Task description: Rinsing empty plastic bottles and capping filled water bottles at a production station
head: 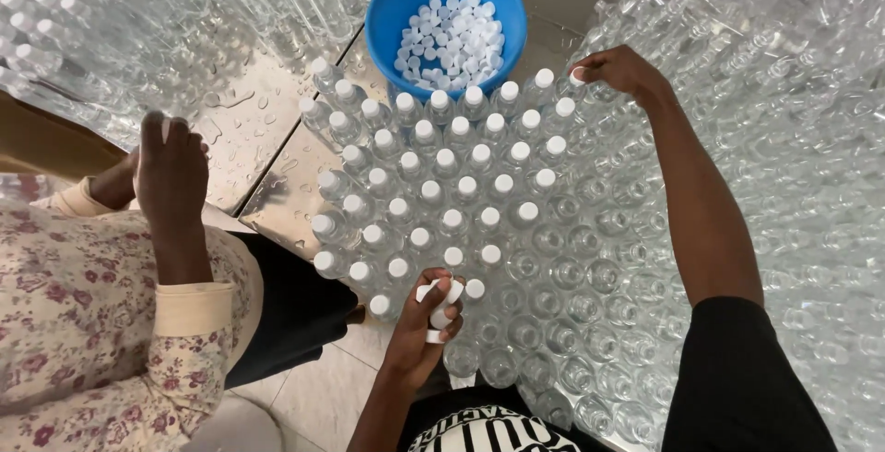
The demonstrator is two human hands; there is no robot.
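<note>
While a co-worker's hand rests on the wet worktop at left, the left hand has its fingers clenched around several white caps. They're light, stiff, a bit slippery, so pinch the rims. Right hand presses one cap onto a clear bottle beside the blue bucket.

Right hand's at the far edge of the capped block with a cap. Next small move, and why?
Probably press that white cap onto the open bottle just under the right hand: the capped rows stop there, and open bottles lie beyond. The left hand holds spare caps, so no trip to the blue bucket seems needed.
</note>
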